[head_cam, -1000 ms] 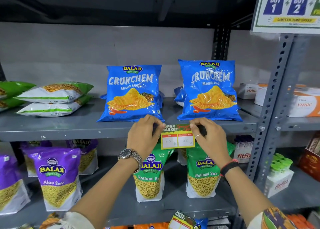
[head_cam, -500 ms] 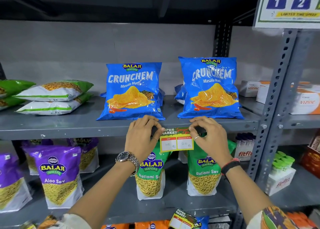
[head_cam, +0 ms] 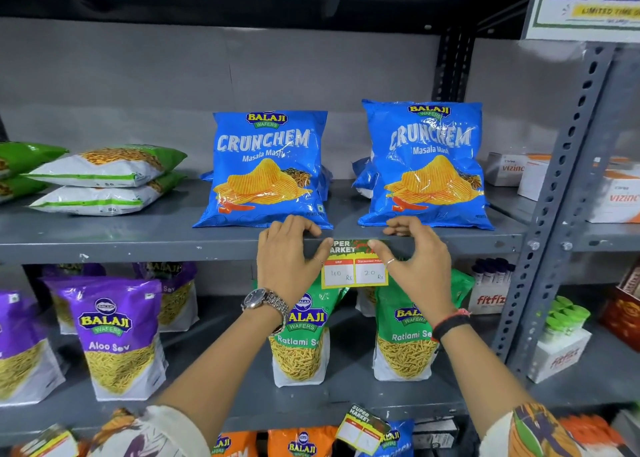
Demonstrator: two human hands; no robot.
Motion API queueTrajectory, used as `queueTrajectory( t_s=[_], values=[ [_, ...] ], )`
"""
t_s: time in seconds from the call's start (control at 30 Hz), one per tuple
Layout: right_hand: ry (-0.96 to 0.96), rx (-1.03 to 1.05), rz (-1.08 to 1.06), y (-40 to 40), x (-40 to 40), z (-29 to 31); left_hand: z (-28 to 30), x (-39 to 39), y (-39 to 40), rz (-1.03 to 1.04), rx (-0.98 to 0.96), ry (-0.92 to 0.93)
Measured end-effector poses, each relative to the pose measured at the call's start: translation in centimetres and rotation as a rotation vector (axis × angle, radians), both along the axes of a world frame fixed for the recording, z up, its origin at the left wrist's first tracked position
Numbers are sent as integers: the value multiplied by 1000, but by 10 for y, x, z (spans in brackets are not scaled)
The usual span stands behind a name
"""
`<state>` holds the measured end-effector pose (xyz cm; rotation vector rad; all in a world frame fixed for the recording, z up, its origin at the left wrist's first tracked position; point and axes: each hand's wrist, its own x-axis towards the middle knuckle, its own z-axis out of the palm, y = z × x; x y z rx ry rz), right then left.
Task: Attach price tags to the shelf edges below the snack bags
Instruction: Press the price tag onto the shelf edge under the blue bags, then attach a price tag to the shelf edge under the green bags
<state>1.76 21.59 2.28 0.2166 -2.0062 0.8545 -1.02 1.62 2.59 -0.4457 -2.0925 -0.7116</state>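
Note:
A yellow-and-green price tag [head_cam: 355, 266] with two white price boxes hangs on the front edge of the grey upper shelf [head_cam: 138, 247], between two blue Crunchem snack bags [head_cam: 266, 169] [head_cam: 427, 166]. My left hand [head_cam: 287, 259] presses its thumb on the tag's top left corner, fingers hooked over the shelf lip. My right hand [head_cam: 412, 262] presses its thumb on the top right corner, fingers also over the lip. The tag's lower half hangs below the edge.
Green-and-white bags [head_cam: 104, 179] lie flat at the left of the upper shelf. Purple Aloo Sev [head_cam: 114, 339] and green Ratlami Sev bags [head_cam: 304, 335] stand on the shelf below. Another price tag [head_cam: 360, 432] hangs on the bottom shelf edge. A perforated steel upright [head_cam: 554, 193] stands right.
Both hands have slid up the tag, thumbs now pressing its top strip against the shelf edge and fingers curling over the lip. The view has tilted slightly downward.

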Motion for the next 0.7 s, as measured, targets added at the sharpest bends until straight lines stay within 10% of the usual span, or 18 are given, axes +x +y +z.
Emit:
queueTrajectory(
  t_s=[0.5,0.7],
  values=[
    [96,-182,108,25,19,-54,-85,19,-7,-111,273,293],
    [-208,-154,-67,47,39,-200,-214,45,10,-392,-201,-273]
  ],
)
